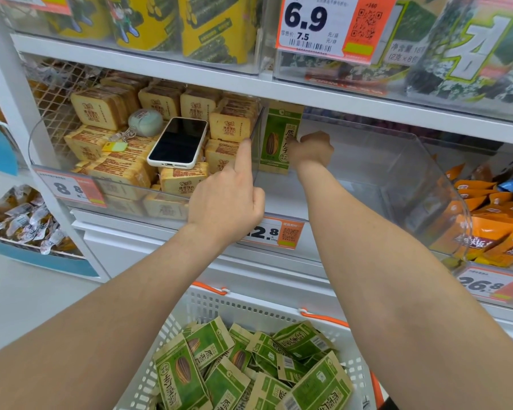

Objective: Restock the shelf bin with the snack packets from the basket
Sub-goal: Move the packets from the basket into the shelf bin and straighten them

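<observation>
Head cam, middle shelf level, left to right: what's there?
8.8 price tag → phone → left hand → upright green packet → right hand → orange packets

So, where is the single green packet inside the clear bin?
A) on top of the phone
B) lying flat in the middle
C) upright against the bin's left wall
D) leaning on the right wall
C: the green packet stands upright at the left wall of the clear bin, with the right hand gripping its edge.
</observation>
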`<state>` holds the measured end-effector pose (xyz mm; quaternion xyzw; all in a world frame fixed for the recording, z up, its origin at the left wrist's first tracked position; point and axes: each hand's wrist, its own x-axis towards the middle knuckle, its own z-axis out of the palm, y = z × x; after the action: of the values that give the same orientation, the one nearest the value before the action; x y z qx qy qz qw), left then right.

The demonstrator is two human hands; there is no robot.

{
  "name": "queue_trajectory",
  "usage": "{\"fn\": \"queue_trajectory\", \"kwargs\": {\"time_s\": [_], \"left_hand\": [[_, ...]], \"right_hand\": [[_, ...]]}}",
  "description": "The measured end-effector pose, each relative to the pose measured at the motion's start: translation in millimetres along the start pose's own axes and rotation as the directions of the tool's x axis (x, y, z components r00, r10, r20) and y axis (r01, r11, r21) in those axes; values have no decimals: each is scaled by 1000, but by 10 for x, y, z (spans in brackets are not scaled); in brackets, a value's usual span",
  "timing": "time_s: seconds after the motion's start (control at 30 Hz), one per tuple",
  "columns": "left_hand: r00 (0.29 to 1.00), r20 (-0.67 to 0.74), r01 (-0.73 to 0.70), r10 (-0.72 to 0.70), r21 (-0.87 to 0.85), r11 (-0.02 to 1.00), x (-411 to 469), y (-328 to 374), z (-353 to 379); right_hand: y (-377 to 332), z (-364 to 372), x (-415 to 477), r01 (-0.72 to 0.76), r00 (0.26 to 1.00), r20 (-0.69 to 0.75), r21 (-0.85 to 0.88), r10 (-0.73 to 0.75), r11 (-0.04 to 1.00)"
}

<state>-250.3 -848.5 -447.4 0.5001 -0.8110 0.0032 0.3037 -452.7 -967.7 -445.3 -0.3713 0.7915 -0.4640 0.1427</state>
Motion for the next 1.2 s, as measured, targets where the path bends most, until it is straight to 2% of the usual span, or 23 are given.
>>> {"fn": "queue_trajectory", "kwargs": {"time_s": [0.2, 0.3, 0.4, 0.47, 0.57, 0.67, 0.77, 0.83, 0.87, 0.9, 1.0, 1.03, 1.1, 1.13, 1.2], "left_hand": [[1000, 24, -1, 1, 3, 1000, -10, 1, 4], [1000, -15, -13, 14, 31, 999, -46, 31, 11], [990, -119, -62, 78, 135, 989, -106, 69, 13], [984, -157, -48, 84, 220, 974, -191, 93, 9], [975, -186, -70, 122, 263, 962, -377, 127, -29], [944, -207, -185, 257, 312, 932, -591, 134, -86], [941, -24, -310, 336, 329, 892, -806, 92, -61], [927, 207, -359, 312, 252, 899, -965, 67, 0], [900, 349, -349, 261, 219, 911, -1052, 63, 33], [839, 502, -352, 211, 206, 913, -1137, 64, 59], [542, 829, -465, 134, 163, 870, -1409, 21, 205], [458, 884, -484, 97, 156, 861, -1510, 6, 265], [340, 940, -490, 13, 166, 856, -1703, -18, 387], [295, 955, -510, -25, 179, 842, -1788, -16, 434], [253, 967, -567, -30, 174, 805, -1908, 10, 490]], "right_hand": [[-70, -169, -112, -29, 1000, 4, 10, 29, 1000], [-164, -356, -266, -9, 993, 115, -46, 15, 999], [-159, -506, -495, 138, 927, 355, -15, -123, 990], [-109, -624, -698, 270, 869, 419, 48, -264, 962], [-21, -828, -1034, 528, 802, 340, -18, -491, 849], [90, -1029, -1450, 698, 703, 239, -50, -670, 714], [240, -1167, -1908, 804, 594, 188, -165, -782, 571], [383, -1181, -2161, 836, 549, 283, -218, -787, 504], [473, -1170, -2252, 835, 549, 393, -224, -738, 503], [584, -1151, -2328, 826, 552, 525, -233, -648, 514], [1002, -1075, -2516, 810, 467, 835, -273, -290, 518], [1172, -1046, -2575, 821, 424, 891, -301, -164, 485], [1512, -987, -2686, 877, 344, 938, -338, 45, 342], [1675, -958, -2722, 902, 320, 941, -339, 114, 269], [1939, -913, -2766, 924, 310, 934, -339, 176, 175]]}}
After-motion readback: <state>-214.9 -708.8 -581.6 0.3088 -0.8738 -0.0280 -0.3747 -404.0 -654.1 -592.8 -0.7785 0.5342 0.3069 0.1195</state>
